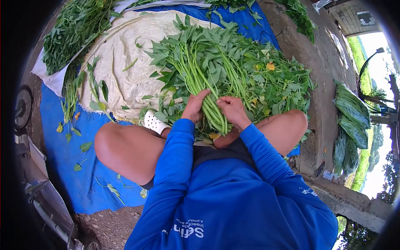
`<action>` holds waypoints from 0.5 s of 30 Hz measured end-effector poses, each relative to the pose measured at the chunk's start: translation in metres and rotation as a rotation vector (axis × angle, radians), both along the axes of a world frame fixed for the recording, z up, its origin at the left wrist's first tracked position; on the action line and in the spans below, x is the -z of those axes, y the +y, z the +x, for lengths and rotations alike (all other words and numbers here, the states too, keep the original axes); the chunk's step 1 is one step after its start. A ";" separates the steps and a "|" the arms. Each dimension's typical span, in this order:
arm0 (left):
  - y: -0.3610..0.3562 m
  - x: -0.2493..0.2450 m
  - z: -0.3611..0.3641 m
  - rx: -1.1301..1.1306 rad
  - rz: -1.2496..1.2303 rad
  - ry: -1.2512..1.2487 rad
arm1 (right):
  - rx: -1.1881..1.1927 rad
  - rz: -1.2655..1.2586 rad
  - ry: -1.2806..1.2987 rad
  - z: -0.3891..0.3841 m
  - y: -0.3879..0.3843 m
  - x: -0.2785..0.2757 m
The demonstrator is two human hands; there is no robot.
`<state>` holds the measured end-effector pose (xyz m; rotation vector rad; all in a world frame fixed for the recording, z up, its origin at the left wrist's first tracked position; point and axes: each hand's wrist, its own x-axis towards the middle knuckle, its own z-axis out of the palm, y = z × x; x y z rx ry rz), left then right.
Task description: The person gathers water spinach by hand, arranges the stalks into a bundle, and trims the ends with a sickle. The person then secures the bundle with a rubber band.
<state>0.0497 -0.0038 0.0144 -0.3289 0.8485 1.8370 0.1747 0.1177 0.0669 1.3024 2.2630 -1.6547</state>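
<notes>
A bunch of water spinach [189, 71] lies across my lap, its leaves pointing away and its thick cut stems toward my body. My left hand [195, 106] is wrapped round the stems from the left side, thumb on top. On the right edge of the same bunch, my right hand [234, 111] has its fingers pinched together on a stem. The stem ends stick out below both hands. Close beyond the right hand spreads a heap of loose water spinach [287, 81], with some yellowed leaves in it.
A pale woven sack sheet [121, 50] lies over a blue tarp [100, 175] strewn with stray leaves. More bundled greens [79, 33] are piled at the far left. Wrapped green bundles [352, 112] stand at the right beyond a concrete edge [312, 146]. A wheel [23, 107] shows at the left.
</notes>
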 end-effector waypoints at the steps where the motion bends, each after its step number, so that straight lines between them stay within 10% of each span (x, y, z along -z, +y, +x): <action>1: -0.002 0.002 -0.001 0.032 0.045 -0.052 | -0.021 0.014 -0.045 0.000 0.001 -0.003; 12: -0.005 0.005 0.002 -0.153 -0.276 0.102 | -0.627 0.084 0.039 -0.012 -0.004 -0.004; 15: -0.014 -0.014 -0.020 -0.267 -0.349 0.300 | -0.133 0.135 0.007 -0.026 0.053 0.001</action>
